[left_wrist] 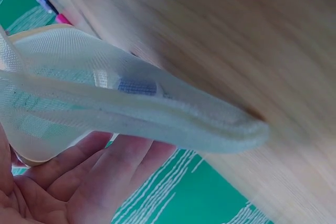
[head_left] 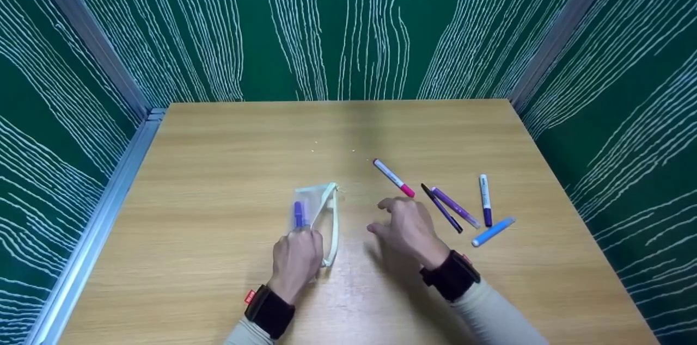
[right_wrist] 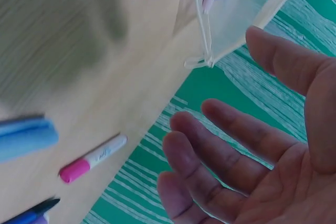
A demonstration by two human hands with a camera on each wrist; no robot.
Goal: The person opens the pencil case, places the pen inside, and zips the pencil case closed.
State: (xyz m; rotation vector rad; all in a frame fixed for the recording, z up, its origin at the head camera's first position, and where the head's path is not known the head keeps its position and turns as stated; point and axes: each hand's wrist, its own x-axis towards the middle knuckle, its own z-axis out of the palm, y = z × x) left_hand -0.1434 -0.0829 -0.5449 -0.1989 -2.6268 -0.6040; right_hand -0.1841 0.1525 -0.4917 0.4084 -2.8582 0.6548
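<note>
A see-through mesh pouch (head_left: 316,195) with pale mint edging stands on the table, its mouth gaping toward the right. My left hand (head_left: 297,258) grips its near side; in the left wrist view the fingers (left_wrist: 115,166) lie against the mesh. Inside the pouch a purple marker (head_left: 298,214) shows through, and the right wrist view reveals a second, paler one beside a blue end. My right hand (head_left: 408,228) hovers between pouch and loose pens, fingers spread and slightly bent, holding nothing. Just beyond it lies a white marker with a pink cap (head_left: 393,176).
Right of my right hand lie a black pen (head_left: 441,208), a purple marker (head_left: 456,207), a light blue marker (head_left: 493,232) and a white marker with a dark cap (head_left: 485,201). Green, white-streaked walls (head_left: 370,29) surround the wooden table (head_left: 218,143). Tiny crumbs dot its far half.
</note>
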